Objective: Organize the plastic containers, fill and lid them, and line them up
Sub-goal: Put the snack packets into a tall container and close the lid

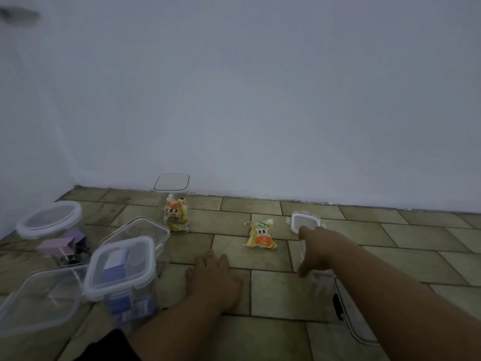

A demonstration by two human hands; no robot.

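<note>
The right hand (pixel 316 250) reaches out with fingers (pixel 303 231) spread, one fingertip at the near edge of a small clip lid (pixel 304 220) on the floor (pixel 286 290). A snack packet (pixel 261 235) lies just left of those fingers. The left hand (pixel 213 276) rests flat on the floor, fingers together, with lidded containers (pixel 122 269) to its left.

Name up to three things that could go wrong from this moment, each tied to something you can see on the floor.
1. The right hand reaches over a clear container toward the small lid; the forearm could knock the container over.
2. The left hand is planted flat beside the lidded container; a shift of weight might shove it.
3. The loose snack packet lies between the hands and could get crushed.
</note>
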